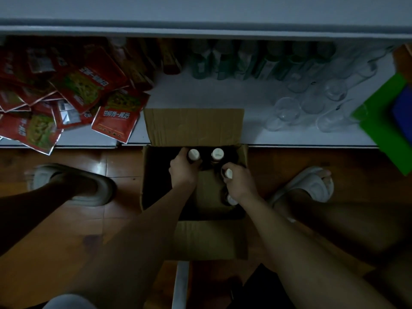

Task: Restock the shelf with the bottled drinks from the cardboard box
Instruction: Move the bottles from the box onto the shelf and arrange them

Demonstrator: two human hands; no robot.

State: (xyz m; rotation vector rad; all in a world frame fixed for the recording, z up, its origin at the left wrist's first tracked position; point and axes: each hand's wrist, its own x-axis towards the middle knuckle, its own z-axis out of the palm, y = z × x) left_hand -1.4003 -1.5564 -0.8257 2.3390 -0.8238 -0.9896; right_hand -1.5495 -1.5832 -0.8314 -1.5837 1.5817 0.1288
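Note:
An open cardboard box (194,128) stands on the floor against the low white shelf (211,94). Dark bottles with white caps stand inside it. My left hand (182,170) is wrapped around the neck of the far-left bottle (193,154). My right hand (239,181) grips another bottle (228,173) at the right side of the box. A third bottle (217,153) stands untouched at the far side, and one more cap (231,200) shows below my right wrist. Green-labelled bottles (245,61) line the back of the shelf.
Red snack packets (73,90) are heaped on the shelf's left part. Clear glasses (312,101) lie on its right part, next to a green and blue board (388,117). My feet in light slippers (312,184) flank the box on the wooden floor.

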